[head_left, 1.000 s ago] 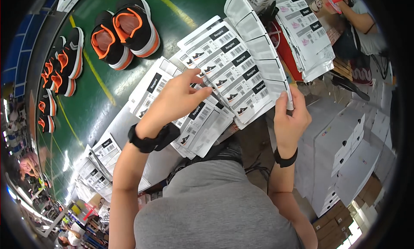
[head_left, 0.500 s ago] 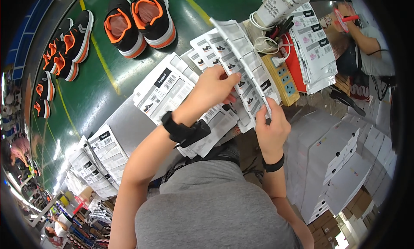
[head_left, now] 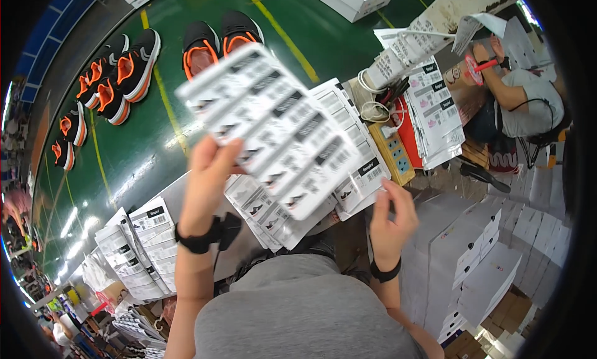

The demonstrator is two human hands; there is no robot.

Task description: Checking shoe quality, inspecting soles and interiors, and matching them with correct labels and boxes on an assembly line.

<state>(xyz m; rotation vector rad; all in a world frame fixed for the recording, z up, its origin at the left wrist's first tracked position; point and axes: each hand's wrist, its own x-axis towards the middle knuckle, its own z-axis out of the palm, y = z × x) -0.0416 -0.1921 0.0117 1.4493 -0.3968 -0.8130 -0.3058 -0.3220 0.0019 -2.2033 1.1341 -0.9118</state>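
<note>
We are holding a sheet of labels [head_left: 273, 125] up in our left hand [head_left: 211, 178], gripping its edge; our right hand [head_left: 393, 219] is hanging half-open, holding nothing, beside it.

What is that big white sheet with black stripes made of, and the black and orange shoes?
The big white label sheet in the left hand looks like glossy paper: thin, flat, light glinting off it. The black and orange shoes look like woven fabric with rubbery soles, though that is hard to tell from here.
</note>
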